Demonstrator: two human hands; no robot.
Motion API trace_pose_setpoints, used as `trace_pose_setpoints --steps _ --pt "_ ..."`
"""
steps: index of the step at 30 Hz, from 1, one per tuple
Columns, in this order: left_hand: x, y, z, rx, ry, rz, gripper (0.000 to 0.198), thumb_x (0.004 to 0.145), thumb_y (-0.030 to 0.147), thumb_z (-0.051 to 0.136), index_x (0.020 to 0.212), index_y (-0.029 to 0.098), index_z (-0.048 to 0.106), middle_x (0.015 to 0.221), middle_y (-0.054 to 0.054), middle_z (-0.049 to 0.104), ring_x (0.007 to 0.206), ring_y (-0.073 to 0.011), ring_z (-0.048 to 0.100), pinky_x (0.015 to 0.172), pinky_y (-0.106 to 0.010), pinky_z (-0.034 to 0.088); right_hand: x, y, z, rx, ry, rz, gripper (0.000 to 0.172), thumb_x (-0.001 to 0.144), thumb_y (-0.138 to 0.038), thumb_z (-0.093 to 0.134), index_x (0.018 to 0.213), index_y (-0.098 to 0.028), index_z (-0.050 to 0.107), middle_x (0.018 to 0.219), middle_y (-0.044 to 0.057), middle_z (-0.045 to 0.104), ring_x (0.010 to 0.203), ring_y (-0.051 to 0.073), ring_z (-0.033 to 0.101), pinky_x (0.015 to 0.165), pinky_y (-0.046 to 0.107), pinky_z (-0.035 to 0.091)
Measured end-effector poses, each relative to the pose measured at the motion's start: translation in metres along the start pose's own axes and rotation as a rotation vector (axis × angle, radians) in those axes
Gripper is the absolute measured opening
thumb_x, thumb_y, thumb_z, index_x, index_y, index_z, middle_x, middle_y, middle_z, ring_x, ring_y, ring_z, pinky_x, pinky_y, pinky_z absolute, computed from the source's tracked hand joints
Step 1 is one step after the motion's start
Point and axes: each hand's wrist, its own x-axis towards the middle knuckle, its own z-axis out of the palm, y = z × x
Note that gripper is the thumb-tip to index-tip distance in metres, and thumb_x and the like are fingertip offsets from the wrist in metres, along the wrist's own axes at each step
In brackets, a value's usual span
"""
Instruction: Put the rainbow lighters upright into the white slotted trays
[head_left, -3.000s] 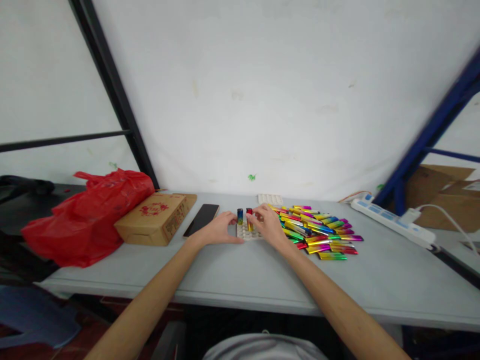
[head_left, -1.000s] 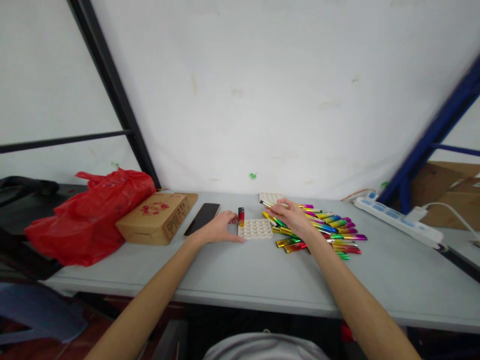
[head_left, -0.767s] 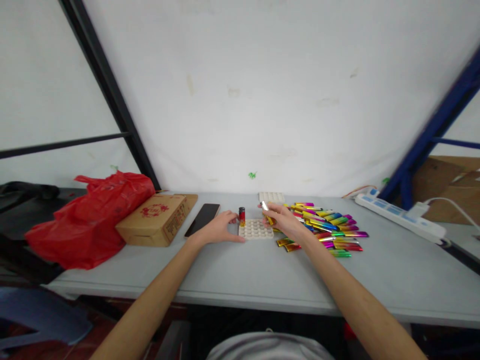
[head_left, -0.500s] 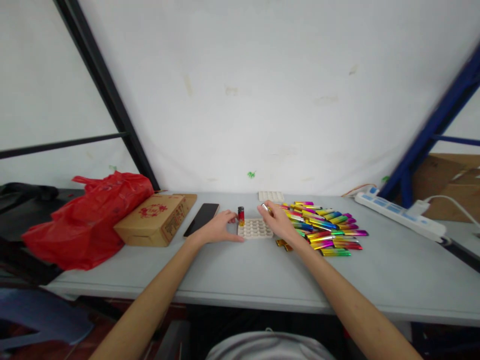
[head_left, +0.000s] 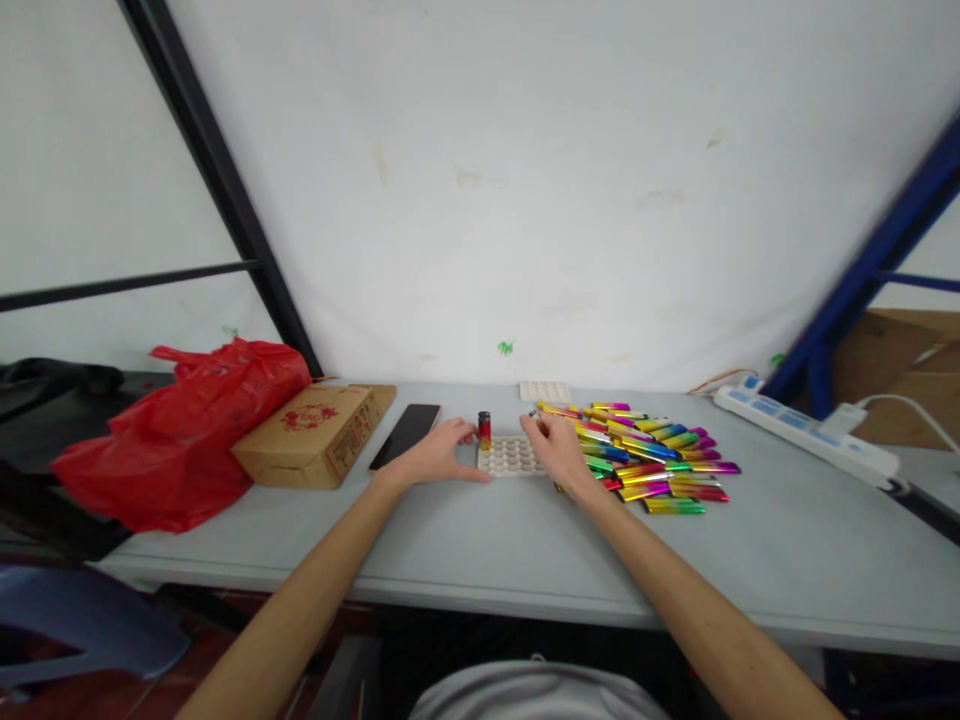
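A small white tray with round holes (head_left: 508, 458) lies on the grey table (head_left: 450, 540). One red-and-yellow tube (head_left: 484, 430) stands upright in its far left corner. My left hand (head_left: 431, 455) rests against the tray's left edge, fingers curled on it. My right hand (head_left: 551, 450) hovers over the tray's right side, pinching a shiny tube whose silver tip (head_left: 534, 412) shows above the fingers. A heap of several rainbow-coloured tubes (head_left: 645, 455) lies just right of that hand.
A second white tray (head_left: 545, 390) sits by the wall. A black phone (head_left: 406, 435), a cardboard box (head_left: 315, 434) and a red plastic bag (head_left: 180, 425) lie at the left. A white power strip (head_left: 806, 440) runs along the right, beside a blue frame post (head_left: 862, 280).
My right hand took a tube from the heap and carried it left to the tray's right side. One of the two tubes standing 3 s ago is gone. My left hand stayed put.
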Motion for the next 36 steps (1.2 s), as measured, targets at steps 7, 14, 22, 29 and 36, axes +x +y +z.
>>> trace_pose_setpoints --steps 7,14,22,29,36 --pt "0.0 0.001 0.001 -0.004 0.022 0.015 0.07 0.062 0.072 0.08 0.103 0.017 0.067 0.099 -0.008 0.065 0.093 -0.0274 0.061 0.086 -0.037 0.048 -0.001 -0.005 -0.004 0.069 -0.196 -0.131 0.038 0.104 -0.049 0.036 0.083 -0.023 0.052 0.071 0.0 0.06 0.068 0.017 0.055 0.067 0.028 0.041" --pt "0.002 0.003 0.004 0.006 0.031 0.017 0.068 0.061 0.072 0.081 0.099 0.018 0.065 0.098 -0.008 0.066 0.092 -0.028 0.062 0.084 -0.037 0.048 -0.002 -0.009 0.002 -0.113 -0.279 -0.224 0.043 0.103 -0.056 0.042 0.079 -0.023 0.055 0.067 0.001 0.063 0.065 0.017 0.058 0.068 0.028 0.041" --pt "0.003 -0.003 0.006 0.02 0.024 0.029 0.068 0.061 0.073 0.08 0.097 0.018 0.064 0.097 -0.006 0.064 0.092 -0.0269 0.062 0.085 -0.036 0.047 0.0 -0.001 0.02 -0.212 -0.394 -0.279 0.025 0.107 -0.041 0.045 0.097 -0.02 0.057 0.09 0.007 0.074 0.082 0.02 0.067 0.073 0.029 0.043" --pt "0.002 0.0 0.004 0.036 0.029 0.035 0.066 0.061 0.073 0.08 0.093 0.018 0.064 0.094 -0.007 0.064 0.091 -0.028 0.062 0.084 -0.037 0.048 0.001 -0.014 0.02 -0.501 -0.375 -0.415 0.028 0.107 -0.039 0.043 0.106 -0.017 0.06 0.105 0.014 0.072 0.097 0.025 0.066 0.091 0.038 0.043" --pt "0.003 0.0 0.003 0.015 0.043 0.011 0.064 0.06 0.07 0.083 0.095 0.019 0.066 0.097 -0.007 0.067 0.089 -0.0271 0.062 0.082 -0.037 0.049 0.001 -0.015 0.02 -0.619 -0.381 -0.492 0.034 0.107 -0.04 0.042 0.107 -0.015 0.065 0.102 0.012 0.071 0.096 0.025 0.066 0.087 0.037 0.039"
